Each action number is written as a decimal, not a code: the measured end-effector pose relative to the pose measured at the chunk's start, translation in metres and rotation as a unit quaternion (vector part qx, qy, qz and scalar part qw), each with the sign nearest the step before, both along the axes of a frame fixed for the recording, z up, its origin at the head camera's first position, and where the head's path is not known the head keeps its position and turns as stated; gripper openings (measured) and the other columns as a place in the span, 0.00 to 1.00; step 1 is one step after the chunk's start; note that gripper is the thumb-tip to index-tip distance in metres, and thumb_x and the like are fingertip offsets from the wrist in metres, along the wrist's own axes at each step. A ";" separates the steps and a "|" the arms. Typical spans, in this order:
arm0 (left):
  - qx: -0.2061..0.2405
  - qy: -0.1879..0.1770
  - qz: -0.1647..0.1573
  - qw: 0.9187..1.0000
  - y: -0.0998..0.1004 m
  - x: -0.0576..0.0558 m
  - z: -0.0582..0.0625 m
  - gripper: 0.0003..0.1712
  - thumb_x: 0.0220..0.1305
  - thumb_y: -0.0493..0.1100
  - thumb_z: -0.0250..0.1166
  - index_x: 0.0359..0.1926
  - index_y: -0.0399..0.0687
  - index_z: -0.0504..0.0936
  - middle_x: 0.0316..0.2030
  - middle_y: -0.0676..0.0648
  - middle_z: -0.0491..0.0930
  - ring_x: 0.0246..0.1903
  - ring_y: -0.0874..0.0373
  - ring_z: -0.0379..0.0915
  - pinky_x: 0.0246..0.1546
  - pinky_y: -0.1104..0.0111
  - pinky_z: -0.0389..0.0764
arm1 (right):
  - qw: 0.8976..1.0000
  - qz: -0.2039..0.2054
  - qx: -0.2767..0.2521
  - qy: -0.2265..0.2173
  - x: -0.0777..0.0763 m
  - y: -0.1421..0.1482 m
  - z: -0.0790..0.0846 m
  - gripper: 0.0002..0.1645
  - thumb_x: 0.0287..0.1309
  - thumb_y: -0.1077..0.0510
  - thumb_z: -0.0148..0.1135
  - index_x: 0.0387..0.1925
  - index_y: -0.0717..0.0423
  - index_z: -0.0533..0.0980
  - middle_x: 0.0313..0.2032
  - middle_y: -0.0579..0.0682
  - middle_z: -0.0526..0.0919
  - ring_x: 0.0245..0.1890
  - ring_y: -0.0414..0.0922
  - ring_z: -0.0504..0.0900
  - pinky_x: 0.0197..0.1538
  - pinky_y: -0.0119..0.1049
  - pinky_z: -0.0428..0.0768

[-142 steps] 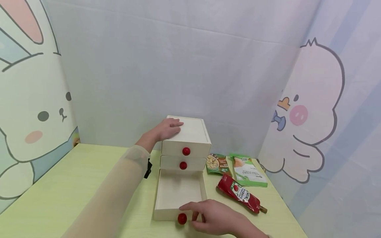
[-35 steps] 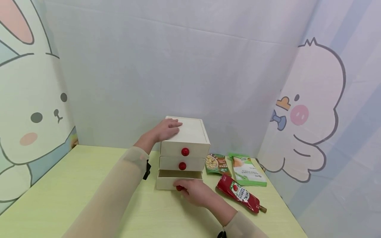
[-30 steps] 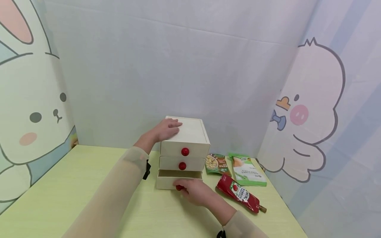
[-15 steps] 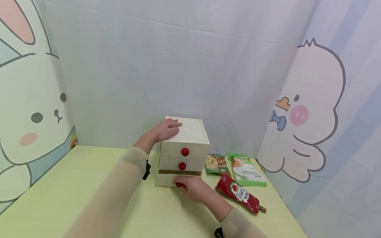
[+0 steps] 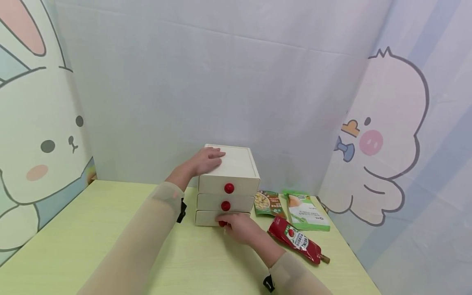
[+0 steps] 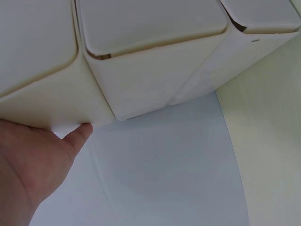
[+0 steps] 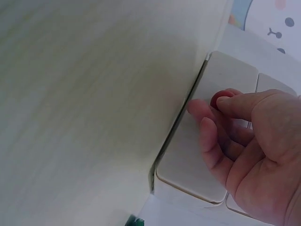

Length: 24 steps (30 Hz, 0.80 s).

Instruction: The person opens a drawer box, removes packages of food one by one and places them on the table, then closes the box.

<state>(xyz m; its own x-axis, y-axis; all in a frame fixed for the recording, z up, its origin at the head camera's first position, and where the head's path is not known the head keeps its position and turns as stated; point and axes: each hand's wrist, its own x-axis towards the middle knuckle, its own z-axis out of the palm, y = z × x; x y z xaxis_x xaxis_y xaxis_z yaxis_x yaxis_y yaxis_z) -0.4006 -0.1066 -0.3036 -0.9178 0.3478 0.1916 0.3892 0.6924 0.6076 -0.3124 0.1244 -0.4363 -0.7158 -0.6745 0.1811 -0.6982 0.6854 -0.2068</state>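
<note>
A white cabinet (image 5: 236,159) with three stacked drawers stands at the back of the table. On its top lies my left hand (image 5: 206,160), fingers spread over the left part; in the left wrist view its thumb (image 6: 80,136) touches the cabinet's edge. My right hand (image 5: 243,228) pinches the red knob (image 5: 222,223) of the bottom drawer (image 5: 206,218). That knob (image 7: 220,98) shows between thumb and fingers in the right wrist view. The bottom drawer's front sits about level with the middle drawer (image 5: 210,202), and no interior is visible. The top drawer (image 5: 212,185) is also closed.
Right of the cabinet lie a brown-and-green food packet (image 5: 269,203), a white-and-green starch bag (image 5: 307,212) and a red Heinz ketchup pouch (image 5: 296,241) with a brownish cap. The pale yellow table (image 5: 92,229) meets a plain grey curtain (image 5: 221,82) behind.
The right hand took the bottom drawer's knob and moved the drawer from far out back into the cabinet. The left hand stayed on top; the packets did not move.
</note>
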 end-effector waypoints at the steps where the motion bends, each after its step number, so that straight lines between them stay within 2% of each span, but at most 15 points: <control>1: 0.001 0.000 0.000 1.000 0.000 0.000 0.000 0.34 0.84 0.52 0.47 0.83 0.50 0.69 0.88 0.43 0.56 0.89 0.40 0.39 0.88 0.40 0.43 | 1.000 -0.001 0.003 -0.002 0.000 0.000 0.001 0.18 0.73 0.64 0.70 0.59 0.47 0.89 0.44 0.43 0.93 0.36 0.34 0.80 0.47 0.30 0.86; 6: 0.005 0.000 -0.004 1.000 0.001 0.000 0.001 0.34 0.84 0.52 0.47 0.84 0.50 0.69 0.88 0.42 0.55 0.89 0.39 0.39 0.88 0.39 0.44 | 1.000 -0.008 0.013 -0.005 -0.002 0.000 0.002 0.17 0.73 0.62 0.71 0.59 0.46 0.89 0.44 0.42 0.93 0.36 0.33 0.81 0.49 0.30 0.87; 12: -0.007 0.001 -0.005 1.000 0.001 0.000 0.002 0.34 0.84 0.53 0.46 0.84 0.50 0.68 0.88 0.42 0.55 0.89 0.40 0.41 0.87 0.39 0.45 | 1.000 -0.004 0.012 0.011 -0.005 0.002 -0.001 0.16 0.73 0.63 0.70 0.57 0.47 0.89 0.41 0.40 0.92 0.37 0.33 0.81 0.47 0.29 0.86; 17: 0.002 0.005 -0.005 1.000 -0.002 -0.001 0.000 0.34 0.84 0.53 0.47 0.83 0.49 0.69 0.87 0.40 0.55 0.88 0.38 0.42 0.87 0.38 0.45 | 0.999 0.028 0.010 0.032 -0.004 0.002 -0.003 0.16 0.71 0.64 0.71 0.57 0.49 0.88 0.44 0.43 0.93 0.38 0.32 0.83 0.48 0.29 0.87; 21: 0.049 0.007 0.004 0.999 -0.007 -0.001 -0.005 0.33 0.85 0.53 0.47 0.81 0.46 0.73 0.87 0.40 0.57 0.89 0.38 0.40 0.87 0.38 0.44 | 0.999 0.044 0.014 0.019 -0.003 0.004 -0.001 0.19 0.72 0.63 0.70 0.61 0.49 0.87 0.47 0.43 0.93 0.40 0.32 0.85 0.49 0.28 0.87; 24: 0.129 0.019 0.032 0.991 -0.010 0.002 -0.009 0.32 0.86 0.53 0.47 0.79 0.45 0.76 0.86 0.41 0.59 0.88 0.38 0.46 0.87 0.39 0.48 | 0.999 0.039 0.007 -0.010 0.000 0.007 0.003 0.21 0.73 0.64 0.67 0.63 0.48 0.87 0.50 0.44 0.93 0.41 0.32 0.84 0.48 0.27 0.85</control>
